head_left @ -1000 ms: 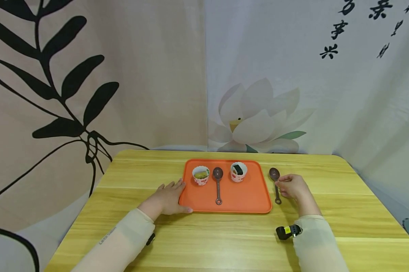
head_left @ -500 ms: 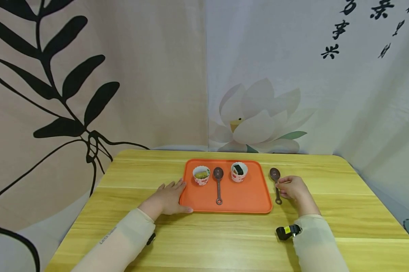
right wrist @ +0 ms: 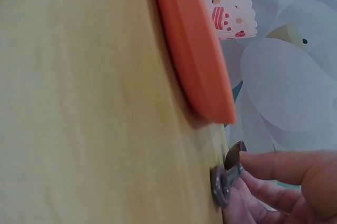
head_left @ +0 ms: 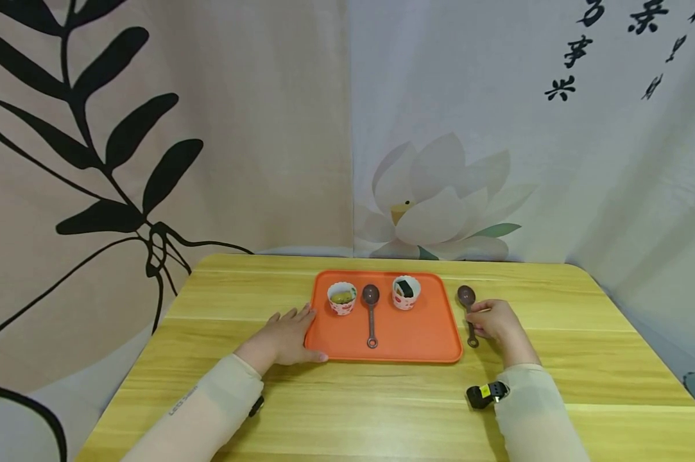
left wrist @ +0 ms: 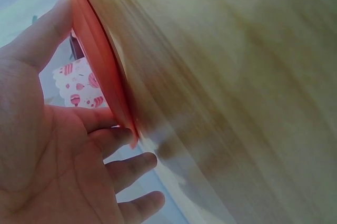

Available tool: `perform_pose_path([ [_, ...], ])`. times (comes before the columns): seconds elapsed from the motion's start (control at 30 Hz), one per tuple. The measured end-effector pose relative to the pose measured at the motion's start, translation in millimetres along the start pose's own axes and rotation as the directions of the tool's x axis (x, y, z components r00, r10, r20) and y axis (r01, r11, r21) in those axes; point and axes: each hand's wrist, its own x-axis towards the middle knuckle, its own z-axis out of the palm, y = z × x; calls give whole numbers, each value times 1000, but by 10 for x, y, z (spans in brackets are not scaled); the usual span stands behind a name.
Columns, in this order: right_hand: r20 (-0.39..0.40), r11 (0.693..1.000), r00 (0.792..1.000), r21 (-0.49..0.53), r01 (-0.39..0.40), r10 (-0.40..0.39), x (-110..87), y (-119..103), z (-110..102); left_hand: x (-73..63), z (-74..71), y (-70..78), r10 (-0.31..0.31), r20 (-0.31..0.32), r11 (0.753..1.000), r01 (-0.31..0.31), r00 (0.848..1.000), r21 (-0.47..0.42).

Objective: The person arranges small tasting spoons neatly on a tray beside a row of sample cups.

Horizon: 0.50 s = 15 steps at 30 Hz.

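Right hand point(head_left: 496, 322) is pinching a brown round-bowled spoon point(head_left: 466, 296), partly covering it, left hand point(head_left: 283, 339) spread-fingered against an orange rectangular tray point(head_left: 411, 343), pale sleeve lettering point(head_left: 182, 400) kinda unreadable.

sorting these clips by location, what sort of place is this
Probably a makeshift indoor recording spot: a wood-grain table bearing an orange tray, printed cloth hanging behind it, and a wrist-worn black camera.

Splayed left hand point(head_left: 283, 339), curled right hand point(head_left: 497, 319)
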Motion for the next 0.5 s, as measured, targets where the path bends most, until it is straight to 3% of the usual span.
perform_pose_path([
  [0.5, 3, 999, 999, -41, 33, -32, -12, -2, 21, 21, 15, -18, 9, -2, 1000, -9, 1000, 3],
])
